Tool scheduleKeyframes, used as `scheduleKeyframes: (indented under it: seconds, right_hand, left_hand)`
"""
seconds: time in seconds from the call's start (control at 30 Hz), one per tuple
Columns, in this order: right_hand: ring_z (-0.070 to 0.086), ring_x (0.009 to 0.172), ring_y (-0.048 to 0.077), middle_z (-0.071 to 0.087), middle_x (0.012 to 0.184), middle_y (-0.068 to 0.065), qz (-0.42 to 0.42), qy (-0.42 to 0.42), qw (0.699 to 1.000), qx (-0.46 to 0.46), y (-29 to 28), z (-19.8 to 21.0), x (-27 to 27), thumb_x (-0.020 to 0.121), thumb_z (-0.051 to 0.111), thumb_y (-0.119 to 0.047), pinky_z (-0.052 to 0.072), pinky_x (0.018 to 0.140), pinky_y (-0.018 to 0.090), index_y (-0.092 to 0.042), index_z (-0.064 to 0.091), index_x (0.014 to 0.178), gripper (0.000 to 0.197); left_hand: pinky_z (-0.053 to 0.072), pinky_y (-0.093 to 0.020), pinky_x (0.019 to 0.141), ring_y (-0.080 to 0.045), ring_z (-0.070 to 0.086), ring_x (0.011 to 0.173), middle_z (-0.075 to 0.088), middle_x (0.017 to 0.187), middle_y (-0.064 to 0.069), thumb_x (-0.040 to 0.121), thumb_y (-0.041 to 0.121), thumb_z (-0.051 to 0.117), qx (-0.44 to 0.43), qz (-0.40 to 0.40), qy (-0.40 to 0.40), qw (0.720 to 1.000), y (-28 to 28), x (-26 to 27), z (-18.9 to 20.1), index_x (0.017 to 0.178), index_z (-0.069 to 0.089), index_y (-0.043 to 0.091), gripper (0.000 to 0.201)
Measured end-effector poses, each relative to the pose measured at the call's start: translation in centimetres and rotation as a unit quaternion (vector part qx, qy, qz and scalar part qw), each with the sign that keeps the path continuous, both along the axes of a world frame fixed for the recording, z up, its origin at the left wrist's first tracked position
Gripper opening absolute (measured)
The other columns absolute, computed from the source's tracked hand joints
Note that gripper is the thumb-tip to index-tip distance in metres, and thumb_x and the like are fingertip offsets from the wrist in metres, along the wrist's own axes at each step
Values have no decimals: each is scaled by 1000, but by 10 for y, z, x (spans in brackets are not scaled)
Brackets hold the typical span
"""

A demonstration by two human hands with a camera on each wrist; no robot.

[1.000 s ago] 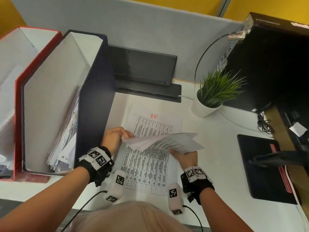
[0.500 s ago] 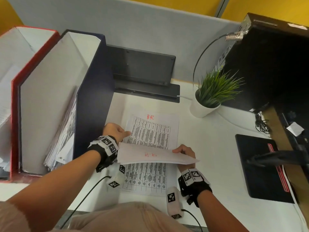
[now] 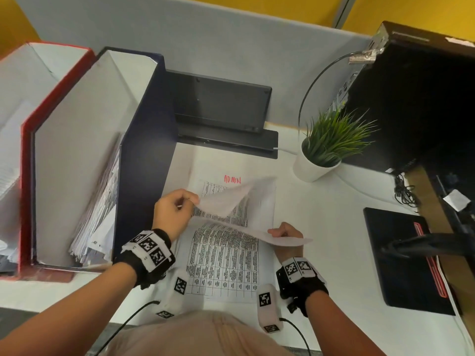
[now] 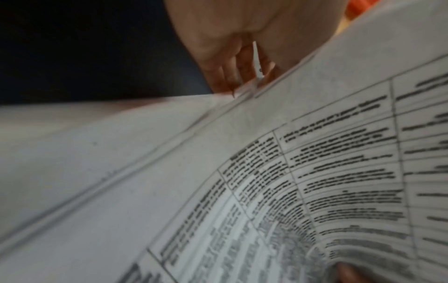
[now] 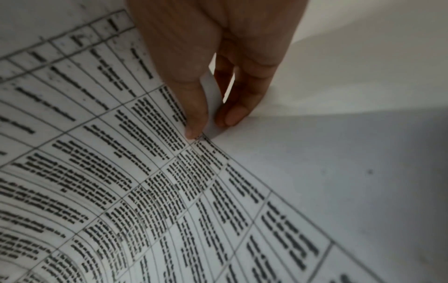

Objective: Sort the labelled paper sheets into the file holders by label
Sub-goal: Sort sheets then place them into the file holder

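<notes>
A stack of printed table sheets (image 3: 223, 263) lies on the white desk. The exposed sheet at its far end bears a red label ADMIN (image 3: 232, 179). My left hand (image 3: 194, 201) pinches the corner of a lifted sheet (image 3: 226, 201) whose blank back curls upward; the left wrist view shows my left hand (image 4: 244, 84) on a paper edge. My right hand (image 3: 279, 232) pinches the right edge of a raised sheet (image 3: 290, 241), seen close in the right wrist view (image 5: 208, 128). To the left stand a navy file holder (image 3: 144, 150) with papers (image 3: 97, 201) and a red file holder (image 3: 25, 129).
A potted plant (image 3: 331, 140) stands right of the stack. A black flat device (image 3: 221, 106) leans on the grey partition behind it. Further right are a black computer case (image 3: 411, 98), loose cables (image 3: 406, 191) and a black mat (image 3: 403, 258).
My left hand returned to the stack and peeled up the sheet labelled HR, uncovering one labelled ADMIN. My right hand still holds the sheet lifted earlier, slightly further right.
</notes>
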State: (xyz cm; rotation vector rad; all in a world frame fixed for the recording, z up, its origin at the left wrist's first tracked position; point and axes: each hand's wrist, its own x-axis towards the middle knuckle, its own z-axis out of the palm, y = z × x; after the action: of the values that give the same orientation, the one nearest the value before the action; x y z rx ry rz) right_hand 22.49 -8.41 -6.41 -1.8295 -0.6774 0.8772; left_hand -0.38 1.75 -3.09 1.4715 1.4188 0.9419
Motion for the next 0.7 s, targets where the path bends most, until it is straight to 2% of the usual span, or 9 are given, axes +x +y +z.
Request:
scheduleKeyframes:
  seconds: [0.13, 0.17, 0.23, 0.3, 0.4, 0.5, 0.57, 0.63, 0.7]
  right_hand:
    - [51, 63, 15, 56, 70, 5, 6, -38, 998, -43, 2, 6, -2, 62, 83, 0, 47, 60, 23, -9, 47, 71, 38]
    - [56, 70, 17, 59, 79, 6, 8, -44, 998, -49, 4, 7, -2, 61, 84, -3, 51, 67, 25, -6, 51, 84, 41]
    - [61, 75, 12, 60, 87, 8, 2, 11, 1000, -8, 5, 11, -1, 63, 80, 7, 52, 66, 14, -1, 52, 105, 51]
    - [60, 76, 12, 62, 89, 11, 17, 54, 998, -8, 6, 13, -2, 70, 76, 4, 46, 57, 7, 0, 57, 104, 39]
    - [56, 76, 19, 60, 87, 13, 15, -23, 998, -56, 8, 17, -5, 78, 74, -23, 44, 66, 21, -12, 56, 75, 21]
    - [59, 98, 21, 62, 100, 5, -8, 2, 1000, 15, 10, 32, -11, 86, 64, -26, 46, 82, 23, -16, 60, 95, 14]
    - [59, 99, 11, 62, 101, -7, -18, 31, 996, 80, 12, 44, -16, 89, 60, -23, 45, 77, 7, -22, 58, 105, 15]
    - [60, 97, 3, 63, 105, -8, -29, 29, 989, 143, 16, 61, -22, 90, 59, -17, 44, 74, -1, -22, 59, 111, 21]
    - [60, 97, -3, 64, 109, -6, -44, 19, 977, 206, 21, 81, -28, 89, 60, -13, 45, 79, 1, -15, 58, 118, 29]
  left_hand:
    - [52, -20, 66, -18, 58, 77, 61, 79, -9, 82, -19, 42, -95, -21, -158, 983, -6, -2, 2, 63, 50, 6, 32]
    - [52, -21, 63, -19, 57, 76, 60, 78, -11, 82, -19, 41, -115, -30, -185, 976, -7, -2, 3, 63, 48, 5, 32]
    - [51, -21, 63, -21, 57, 78, 60, 79, -12, 83, -18, 39, -140, -38, -203, 968, -7, -2, 5, 65, 47, 5, 30]
    - [48, -25, 66, -22, 58, 81, 63, 82, -12, 87, -11, 39, -158, -38, -172, 971, -6, -2, 6, 69, 52, 2, 25]
    - [48, -27, 68, -20, 62, 83, 70, 85, 2, 97, 24, 38, -209, -44, -166, 963, -6, 0, 12, 86, 65, 13, 31]
    - [49, -36, 87, -16, 63, 104, 69, 110, 4, 87, 61, 37, -217, -78, -170, 958, -8, 2, 18, 110, 65, 28, 49]
    - [48, -40, 97, -13, 60, 111, 64, 120, 2, 82, 55, 52, -142, -108, -107, 978, -12, 6, 27, 125, 55, 19, 56]
    - [53, -28, 89, 2, 62, 101, 64, 108, 16, 86, 30, 62, -31, -120, -55, 991, -14, 11, 39, 118, 54, 19, 35]
    - [52, -13, 78, 10, 61, 94, 62, 98, 27, 88, 16, 61, 51, -113, -49, 991, -15, 15, 55, 115, 54, 23, 28]
